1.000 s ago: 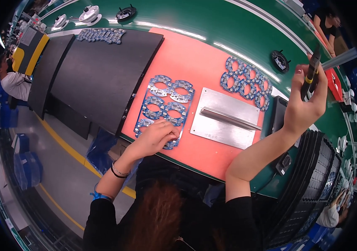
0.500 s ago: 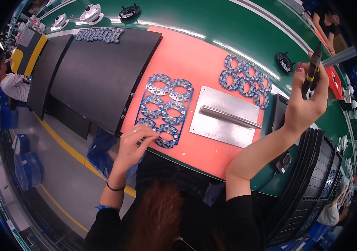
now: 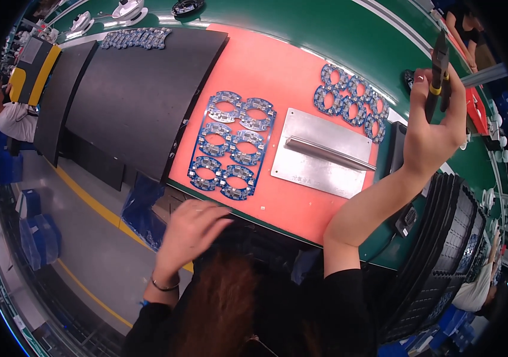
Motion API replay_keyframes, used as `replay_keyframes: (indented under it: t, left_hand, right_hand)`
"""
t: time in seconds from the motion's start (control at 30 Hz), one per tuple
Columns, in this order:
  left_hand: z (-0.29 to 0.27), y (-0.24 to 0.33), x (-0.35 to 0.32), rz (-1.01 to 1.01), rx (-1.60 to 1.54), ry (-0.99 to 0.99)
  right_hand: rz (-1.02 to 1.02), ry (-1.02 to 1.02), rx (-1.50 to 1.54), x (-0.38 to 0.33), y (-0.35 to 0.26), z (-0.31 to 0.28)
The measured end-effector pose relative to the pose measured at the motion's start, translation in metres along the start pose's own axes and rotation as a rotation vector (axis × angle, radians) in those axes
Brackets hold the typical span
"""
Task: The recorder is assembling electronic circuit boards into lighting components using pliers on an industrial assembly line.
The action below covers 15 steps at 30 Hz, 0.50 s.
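Note:
My right hand point(image 3: 434, 128) is raised on the right, its fingers closed round a pair of cutting pliers point(image 3: 438, 74) with dark jaws and black-and-yellow handles. The jaws point up, away from the boards. At the table's front edge, my left hand point(image 3: 193, 231) hangs with fingers apart and nothing visible in it. Just beyond it lies a blue circuit board panel point(image 3: 259, 172), flat on the pink mat point(image 3: 266, 65). The panel carries several oval-ringed boards in two columns inside a thin frame. My left hand does not touch it.
A metal plate with a raised bar point(image 3: 325, 153) lies right of the panel. Behind it sit several separated ring boards point(image 3: 354, 110). A black sheet point(image 3: 141, 101) covers the left, with more small boards point(image 3: 135, 39) on its far end. Black trays point(image 3: 444, 238) stand at the right.
My left hand has drawn back from the panel's near end toward me and off the mat. My right hand still holds the pliers up, slightly higher in view. The whole view has shifted a little.

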State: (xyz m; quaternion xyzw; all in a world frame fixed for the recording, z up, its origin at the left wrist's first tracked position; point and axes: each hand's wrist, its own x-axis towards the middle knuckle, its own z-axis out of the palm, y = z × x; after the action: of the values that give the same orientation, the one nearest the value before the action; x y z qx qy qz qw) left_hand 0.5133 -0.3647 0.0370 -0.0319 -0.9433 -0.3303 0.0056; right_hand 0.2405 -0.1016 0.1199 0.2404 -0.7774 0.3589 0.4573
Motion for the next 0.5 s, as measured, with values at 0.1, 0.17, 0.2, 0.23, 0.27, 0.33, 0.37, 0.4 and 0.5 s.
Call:
replay_keyframes:
  t: [0.1,0.17,0.2,0.23,0.27,0.33,0.37,0.4,0.5]
  left_hand:
    - [0.039,0.016,0.034,0.179,0.002,0.035]
    - [0.055,0.01,0.042,0.228,0.027,0.038]
    - [0.063,0.004,0.043,0.252,0.093,0.022]
    - [0.069,0.0,0.045,0.276,0.16,0.005]
    - [0.071,-0.003,0.044,0.275,0.161,0.006]
    - [0.073,-0.006,0.04,0.324,0.194,0.023]
    - [0.071,-0.006,0.037,0.322,0.193,0.021]
    - [0.067,-0.005,0.031,0.301,0.094,0.041]
    - [0.043,-0.017,0.001,0.124,-0.052,0.122]
  right_hand:
    - [0.052,0.024,0.04,-0.002,0.001,-0.002]
    - [0.047,0.013,0.062,-0.001,0.0,-0.004]
    - [0.046,0.014,0.062,-0.001,-0.001,-0.004]
    - [0.048,0.019,0.056,-0.001,-0.001,-0.004]
    - [0.05,0.023,0.05,-0.001,-0.001,-0.004]
    - [0.056,0.016,0.046,-0.001,0.001,-0.005]
    - [0.061,0.009,0.043,-0.001,0.002,-0.004]
    - [0.063,0.008,0.042,-0.002,0.002,-0.004]
    - [0.05,0.022,0.022,-0.003,0.004,-0.002]
